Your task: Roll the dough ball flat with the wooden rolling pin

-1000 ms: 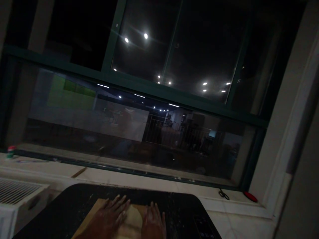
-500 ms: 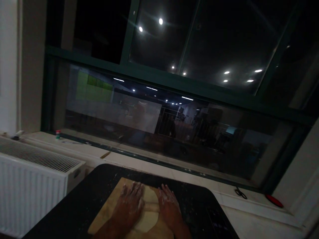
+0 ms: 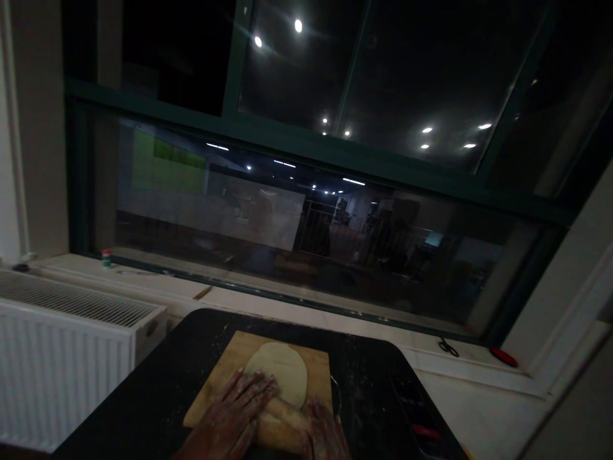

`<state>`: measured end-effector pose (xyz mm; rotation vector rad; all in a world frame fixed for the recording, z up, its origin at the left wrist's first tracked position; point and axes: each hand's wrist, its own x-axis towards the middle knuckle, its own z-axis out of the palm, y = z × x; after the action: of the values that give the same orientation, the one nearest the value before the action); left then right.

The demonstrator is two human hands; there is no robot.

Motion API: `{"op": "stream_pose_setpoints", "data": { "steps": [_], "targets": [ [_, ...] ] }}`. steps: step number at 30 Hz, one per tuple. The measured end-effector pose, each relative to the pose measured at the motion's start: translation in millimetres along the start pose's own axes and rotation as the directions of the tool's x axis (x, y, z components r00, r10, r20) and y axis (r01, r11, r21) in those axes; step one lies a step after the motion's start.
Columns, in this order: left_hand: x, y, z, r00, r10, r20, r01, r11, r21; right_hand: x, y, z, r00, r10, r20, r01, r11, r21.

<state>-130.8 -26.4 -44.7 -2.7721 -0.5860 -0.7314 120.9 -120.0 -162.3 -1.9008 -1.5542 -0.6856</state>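
Observation:
A pale, flat round of dough (image 3: 282,370) lies on a wooden board (image 3: 227,354). Across its near edge, tilted down to the right, is a wooden rolling pin (image 3: 286,414). My left hand (image 3: 237,406), dusted with flour, is laid flat over the pin's left end with fingers stretched forward. At the other end, my right hand (image 3: 326,433) rests with its fingers extended, open rather than wrapped round. Both palms hide the pin's ends, and the lower frame edge cuts off part of my right hand.
The board sits on a black table (image 3: 143,390) with flour specks. A dark device (image 3: 412,402) lies at its right. On the windowsill are scissors (image 3: 447,347), a red object (image 3: 504,357) and a small red-and-green container (image 3: 106,257). A white radiator (image 3: 67,358) stands left.
Both hands and the rolling pin have moved back toward me, baring the far part of the dough. The pin now slants more. The camera view has shifted slightly.

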Motion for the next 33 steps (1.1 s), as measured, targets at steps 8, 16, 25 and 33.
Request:
{"op": "stream_pose_setpoints", "data": {
  "steps": [8,16,25,33],
  "targets": [
    [41,-5,15,0.996,-0.089,-0.032,0.087,0.995,-0.049,89,9,-32,0.96,-0.025,0.277,0.043,0.998,-0.056],
    [85,-46,50,0.956,-0.247,0.158,0.252,0.968,-0.013,200,4,-6,0.826,-0.176,0.535,0.162,0.984,0.075],
    [99,-88,68,0.867,-0.431,0.249,0.421,0.902,0.096,253,-7,30,0.873,-0.146,0.466,0.104,0.988,0.115],
    [99,-58,60,0.784,-0.574,0.236,0.563,0.818,0.118,219,8,31,0.839,-0.163,0.519,0.115,0.986,0.123]
  ]
}}
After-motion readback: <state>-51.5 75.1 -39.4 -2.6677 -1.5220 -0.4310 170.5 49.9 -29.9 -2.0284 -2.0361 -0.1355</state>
